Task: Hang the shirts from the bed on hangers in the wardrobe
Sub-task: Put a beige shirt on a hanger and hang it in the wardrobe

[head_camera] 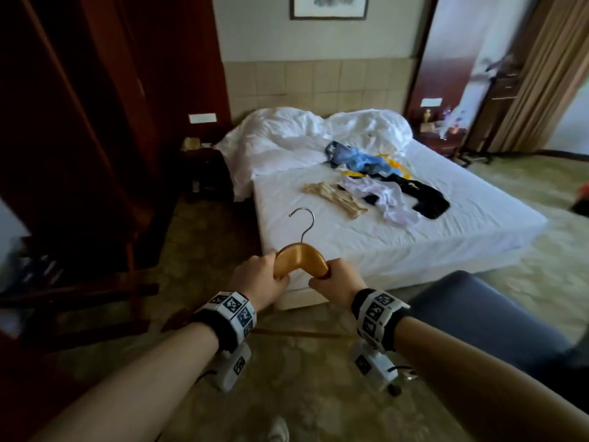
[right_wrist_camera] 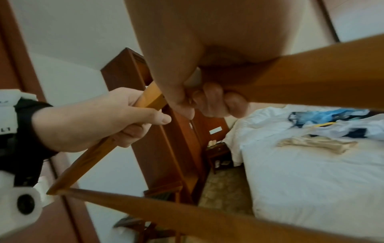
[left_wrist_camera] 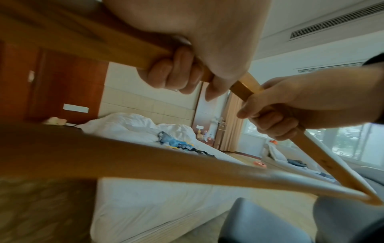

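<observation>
A wooden hanger [head_camera: 301, 258] with a metal hook [head_camera: 305, 223] is held level in front of me, short of the foot of the bed [head_camera: 398, 231]. My left hand [head_camera: 259, 277] grips its left shoulder and my right hand [head_camera: 336, 279] grips its right shoulder. Both wrist views show fingers curled round the wood: left hand [left_wrist_camera: 180, 72], right hand [right_wrist_camera: 207, 100], hanger [left_wrist_camera: 93, 157] [right_wrist_camera: 311, 78]. On the white sheet lie several garments: a beige one [head_camera: 336, 199], a white one [head_camera: 382, 196], a black one [head_camera: 420, 194] and a blue and yellow heap [head_camera: 360, 159]. The dark wooden wardrobe [head_camera: 79, 122] stands at the left.
A crumpled white duvet [head_camera: 312, 129] is piled at the head of the bed. A dark nightstand [head_camera: 204, 170] sits left of the bed, another nightstand [head_camera: 443, 135] at the right. A grey-blue seat [head_camera: 484, 317] is close on my right. A luggage rack [head_camera: 79, 291] stands low left.
</observation>
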`<state>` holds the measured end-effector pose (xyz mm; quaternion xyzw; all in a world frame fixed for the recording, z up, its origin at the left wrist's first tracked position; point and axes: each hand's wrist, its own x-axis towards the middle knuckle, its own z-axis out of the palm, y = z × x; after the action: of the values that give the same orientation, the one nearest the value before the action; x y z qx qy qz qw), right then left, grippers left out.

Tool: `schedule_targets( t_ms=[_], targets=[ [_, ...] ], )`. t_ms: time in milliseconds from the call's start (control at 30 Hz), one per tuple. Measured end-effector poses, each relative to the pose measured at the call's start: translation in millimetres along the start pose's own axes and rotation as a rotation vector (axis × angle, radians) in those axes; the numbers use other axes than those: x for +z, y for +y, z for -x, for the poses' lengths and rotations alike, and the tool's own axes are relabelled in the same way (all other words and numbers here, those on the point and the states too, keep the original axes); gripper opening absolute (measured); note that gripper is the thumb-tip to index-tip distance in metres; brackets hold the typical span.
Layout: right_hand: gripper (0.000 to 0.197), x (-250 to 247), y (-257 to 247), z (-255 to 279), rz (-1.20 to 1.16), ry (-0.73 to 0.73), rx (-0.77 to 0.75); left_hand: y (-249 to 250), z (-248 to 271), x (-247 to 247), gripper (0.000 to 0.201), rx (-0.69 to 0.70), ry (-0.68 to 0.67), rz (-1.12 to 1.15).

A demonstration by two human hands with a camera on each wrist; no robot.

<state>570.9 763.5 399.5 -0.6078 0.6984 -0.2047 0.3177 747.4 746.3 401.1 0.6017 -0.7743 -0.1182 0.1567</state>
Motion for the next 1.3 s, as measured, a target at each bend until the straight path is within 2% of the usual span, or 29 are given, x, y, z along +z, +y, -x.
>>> schedule_targets(
  t_ms=[233, 500, 633, 767, 900, 1033, 1167, 1233, 1300],
  targets=[
    [0.028, -48.6, 35.9, -118.2, 0.059, 0.124, 0.093, 16.3, -149.7, 54.4, 0.024, 0.1, -0.07, 0.121],
    [0.024, -88.4, 72.0, -252.9, 0.034, 0.15, 0.243, 31.7, -303.5, 94.5, 0.028, 0.201, -0.177, 0.151],
    [0.017, -118.4, 103.1, -310.6, 0.002, 0.171, 0.309, 54.4, -378.4, 122.3, 0.023, 0.252, -0.245, 0.158],
    [0.027, -153.2, 137.9, -373.9, -0.021, 0.181, 0.334, 83.8, -455.5, 157.3, 0.02, 0.273, -0.285, 0.152],
    [0.028, -195.2, 176.3, -447.7, -0.03, 0.198, 0.342, 113.7, -534.9, 192.6, 0.025, 0.275, -0.274, 0.128],
    [0.023, -239.1, 212.6, -517.2, -0.075, 0.162, 0.367, 131.7, -607.9, 216.9, 0.025, 0.209, -0.27, 0.043],
    [0.026, -270.7, 241.0, -580.3, -0.104, 0.13, 0.356, 146.9, -665.3, 241.2, 0.03, 0.241, -0.278, -0.009],
    [0.022, -277.4, 251.8, -600.0, -0.205, 0.063, 0.377, 152.9, -683.6, 250.9, 0.033, 0.256, -0.306, -0.04],
    [0.03, -285.5, 263.7, -621.6, -0.342, -0.033, 0.391, 157.5, -708.0, 264.2, 0.033, 0.272, -0.352, -0.071]
  ],
)
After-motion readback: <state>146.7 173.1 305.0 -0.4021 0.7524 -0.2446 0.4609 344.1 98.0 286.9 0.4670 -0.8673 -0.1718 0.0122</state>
